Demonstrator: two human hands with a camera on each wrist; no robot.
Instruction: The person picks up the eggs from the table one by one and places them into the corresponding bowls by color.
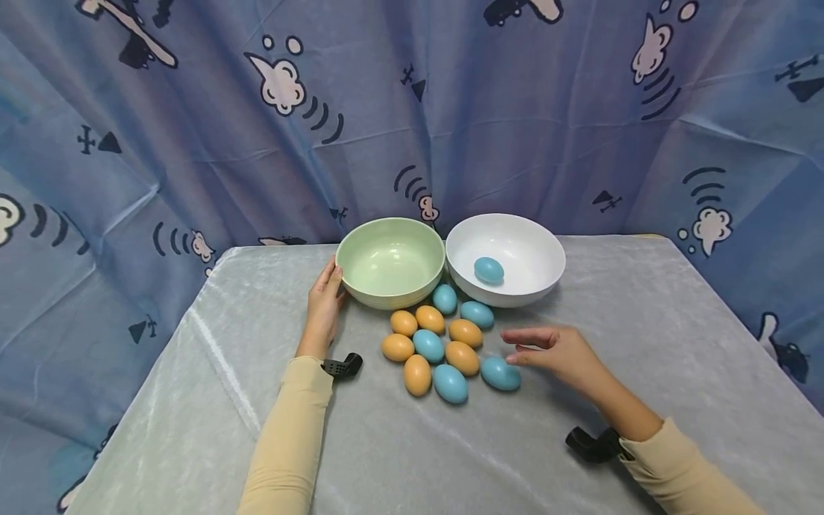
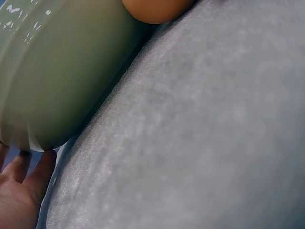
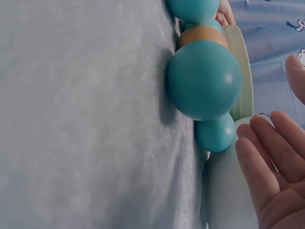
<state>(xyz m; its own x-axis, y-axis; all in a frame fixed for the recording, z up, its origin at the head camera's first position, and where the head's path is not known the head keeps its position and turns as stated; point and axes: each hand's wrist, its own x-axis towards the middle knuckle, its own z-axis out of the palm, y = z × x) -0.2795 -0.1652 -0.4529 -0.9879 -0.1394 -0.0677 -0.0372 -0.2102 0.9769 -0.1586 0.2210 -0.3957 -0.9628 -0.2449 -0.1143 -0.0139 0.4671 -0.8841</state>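
Observation:
My left hand (image 1: 323, 309) rests against the left side of a light green bowl (image 1: 390, 261), its fingertips on the outer wall; the left wrist view shows those fingers (image 2: 40, 171) fairly straight. Over the right of a group of eggs hangs my right hand (image 1: 560, 354), fingers extended and thumb apart. Closest to it is a blue egg (image 1: 501, 373), just under the fingertips and not gripped. Several orange eggs (image 1: 462, 357) and other blue eggs (image 1: 450, 383) lie together on the table. One more blue egg (image 1: 489, 270) sits inside a white bowl (image 1: 534, 268).
Both bowls stand side by side at the back of the table, which has a grey cloth (image 1: 399, 458). Behind them hangs a blue patterned curtain (image 1: 373, 107). Each wrist wears a black camera mount (image 1: 343, 365).

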